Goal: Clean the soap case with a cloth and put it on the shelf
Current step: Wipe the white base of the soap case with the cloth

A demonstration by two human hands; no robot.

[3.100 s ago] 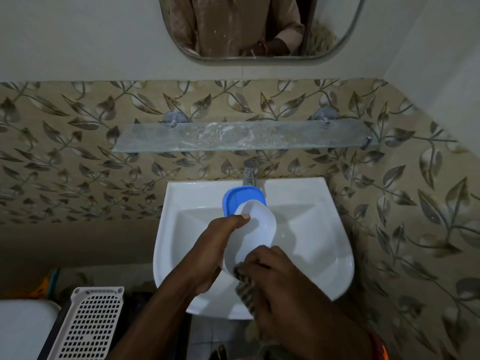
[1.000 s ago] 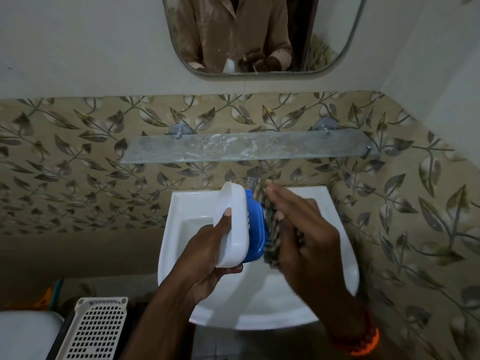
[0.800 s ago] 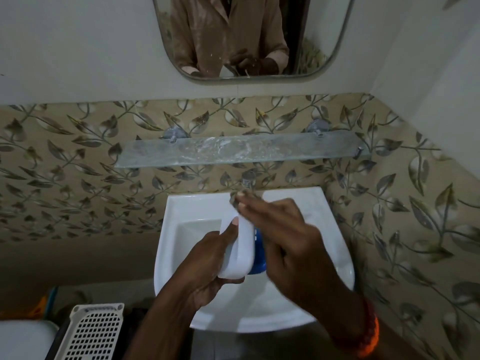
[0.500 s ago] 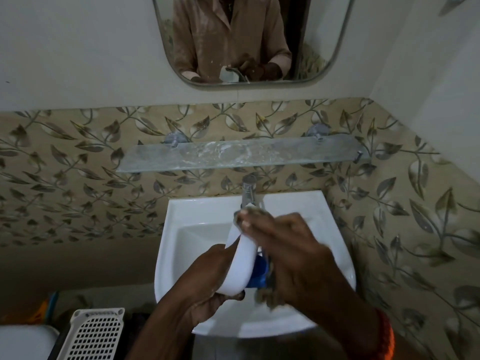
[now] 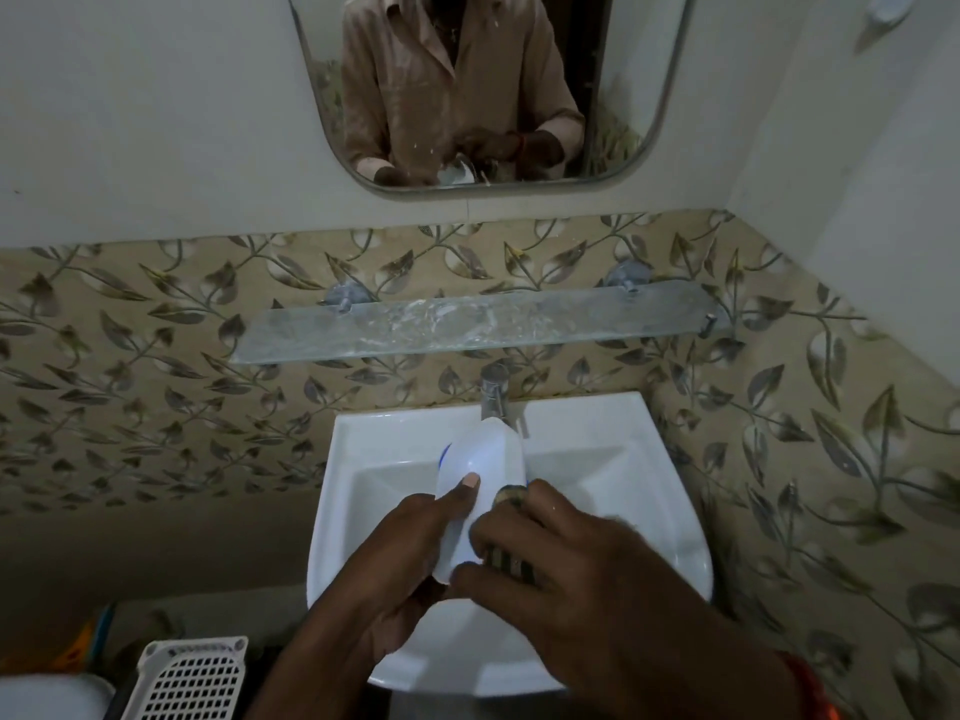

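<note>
I saw no writing, label, brand or number that I could read on anything in front of me then.

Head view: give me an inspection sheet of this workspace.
Surface: white sink, bare basin.
Job's things: soap case, held over the sink; cloth, pressed against it; glass shelf, smeared, nothing on it.
Clutter: white perforated basket, lower left.
Hands: left hand grips the case; right hand holds the cloth.
Cables: nothing seen.
Surroundings: tap, mirror, leaf-patterned tiles.
</note>
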